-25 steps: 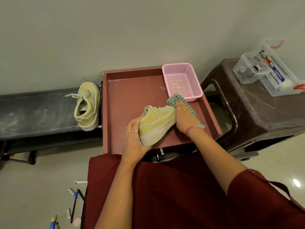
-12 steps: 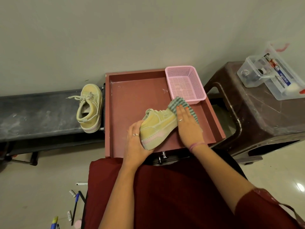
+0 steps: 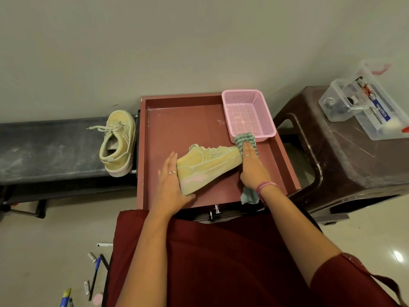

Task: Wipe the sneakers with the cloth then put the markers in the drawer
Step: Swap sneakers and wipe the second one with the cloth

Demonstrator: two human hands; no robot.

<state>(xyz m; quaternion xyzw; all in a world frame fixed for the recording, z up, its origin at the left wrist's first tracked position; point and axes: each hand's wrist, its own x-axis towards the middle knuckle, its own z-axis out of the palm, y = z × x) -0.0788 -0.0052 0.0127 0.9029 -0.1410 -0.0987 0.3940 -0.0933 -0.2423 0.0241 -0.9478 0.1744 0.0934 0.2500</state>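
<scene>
A pale yellow-green sneaker (image 3: 208,165) lies on its side in the open reddish drawer (image 3: 188,120). My left hand (image 3: 170,187) holds its heel end, fingers straight along the back and thumb under the sole. My right hand (image 3: 251,167) presses a green checked cloth (image 3: 245,138) flat against the toe; the cloth's tail hangs out below my wrist. The second sneaker (image 3: 117,142) stands on the dark bench (image 3: 44,147) at left. Several markers (image 3: 95,278) lie on the floor at bottom left.
A pink mesh basket (image 3: 247,114) sits in the drawer's far right corner. A brown plastic stool (image 3: 345,156) at right carries clear plastic boxes (image 3: 365,109). My dark red lap fills the foreground below the drawer's knob (image 3: 215,210).
The sneaker has tipped flatter, with its toe swung toward the right. My right hand slid with the cloth along to the toe. My left hand's fingers straightened at the heel.
</scene>
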